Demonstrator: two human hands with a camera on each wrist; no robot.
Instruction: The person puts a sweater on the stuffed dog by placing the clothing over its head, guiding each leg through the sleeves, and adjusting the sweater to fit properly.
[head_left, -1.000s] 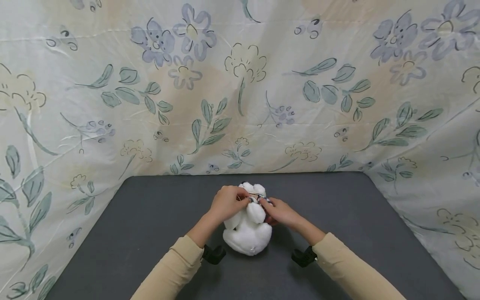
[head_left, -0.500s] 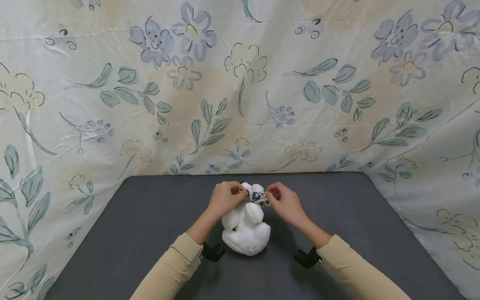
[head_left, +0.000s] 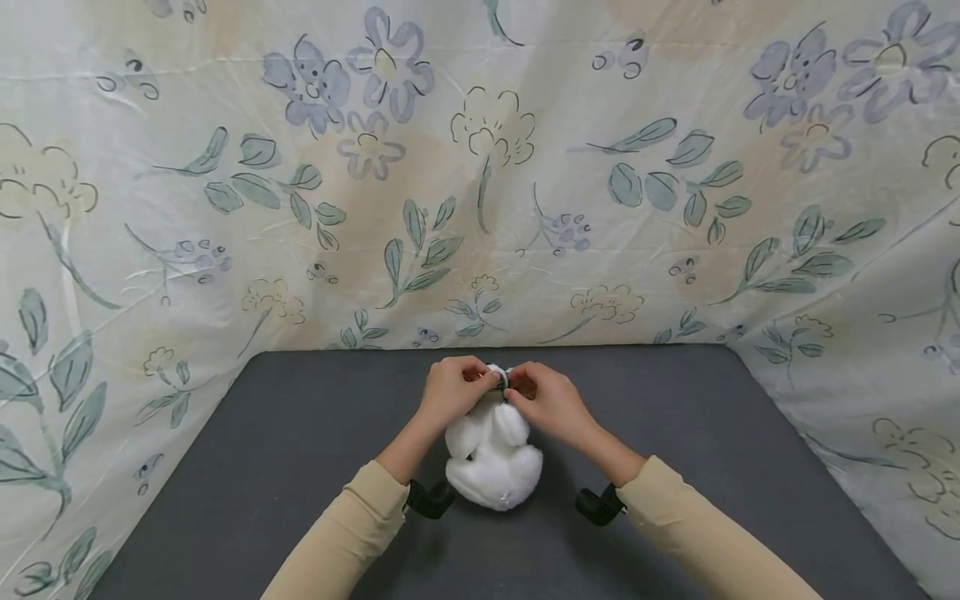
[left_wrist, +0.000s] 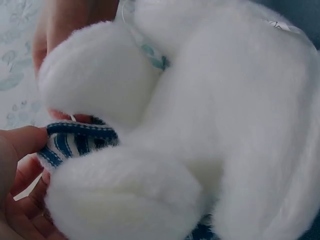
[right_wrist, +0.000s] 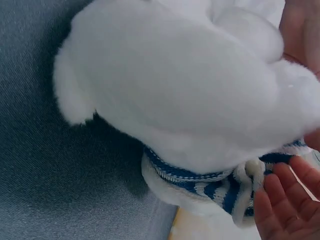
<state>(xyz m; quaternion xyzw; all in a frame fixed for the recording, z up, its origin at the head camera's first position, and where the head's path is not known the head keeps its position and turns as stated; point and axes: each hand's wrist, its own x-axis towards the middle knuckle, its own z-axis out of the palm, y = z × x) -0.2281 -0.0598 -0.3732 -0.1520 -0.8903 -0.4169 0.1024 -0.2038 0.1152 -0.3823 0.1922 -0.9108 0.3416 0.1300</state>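
A white plush toy (head_left: pixel 495 471) sits on the dark table, its back and rounded limbs facing me. A blue-and-white striped knitted garment (head_left: pixel 502 380) is at its upper end, mostly covered by the fingers. My left hand (head_left: pixel 453 390) pinches the garment's edge; in the left wrist view its thumb (left_wrist: pixel 25 141) presses on the striped knit (left_wrist: pixel 75 142). From the other side, my right hand (head_left: pixel 551 404) holds the garment with curled fingers. In the right wrist view its fingers (right_wrist: pixel 290 195) lie against the knit (right_wrist: pixel 215 187), beside a pale folded band (right_wrist: pixel 245 185).
The dark grey table (head_left: pixel 315 433) reaches back to a hanging floral cloth (head_left: pixel 480 208), which also rises on both sides. A black wrist camera sits on the left wrist (head_left: pixel 430 500) and another on the right wrist (head_left: pixel 600 505).
My right hand moved out to the right with the knit's edge showing, then came back in close to my left hand. The left hand rose slightly; the plush toy stayed nearly in place.
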